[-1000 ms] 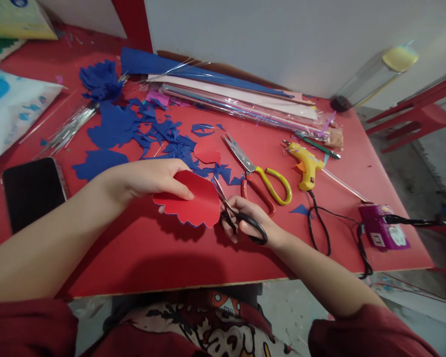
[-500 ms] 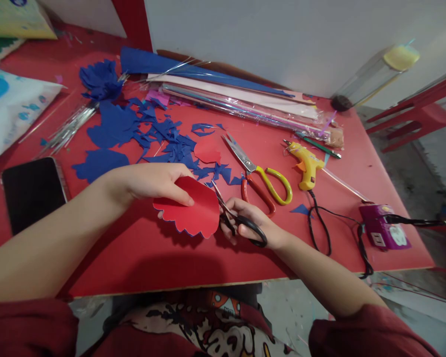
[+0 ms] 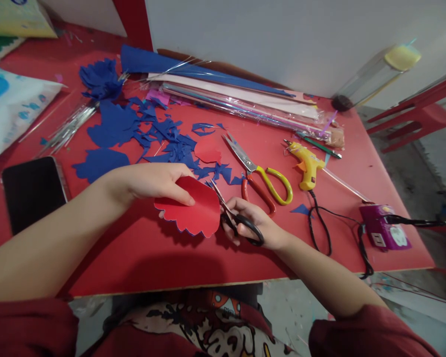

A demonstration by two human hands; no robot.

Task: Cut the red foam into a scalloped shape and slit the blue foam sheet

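My left hand [image 3: 163, 183] pinches a red scalloped piece of craft foam or paper [image 3: 193, 213], thumb on top; a thin blue layer shows along its lower edge. Fingers of my right hand [image 3: 254, 218] are in the handles of small black-handled scissors [image 3: 232, 215]. Their blades lie at the right edge of the red piece, pointing up and left. Just beyond are blue scraps [image 3: 180, 146] and a smaller red scalloped piece [image 3: 208, 149]. Larger scissors with one yellow and one red handle [image 3: 262, 173] lie past my right hand.
A yellow glue gun [image 3: 306, 166] lies at the right, its cord near a purple power box [image 3: 384, 225]. A phone [image 3: 33, 191] rests at the left. Blue petal shapes [image 3: 111, 124], wire stems [image 3: 72, 124] and wrapped rolls [image 3: 241, 106] occupy the back.
The small scissors have shifted very slightly, their handles a little closer together. The red piece has moved a touch to the right in my left hand.
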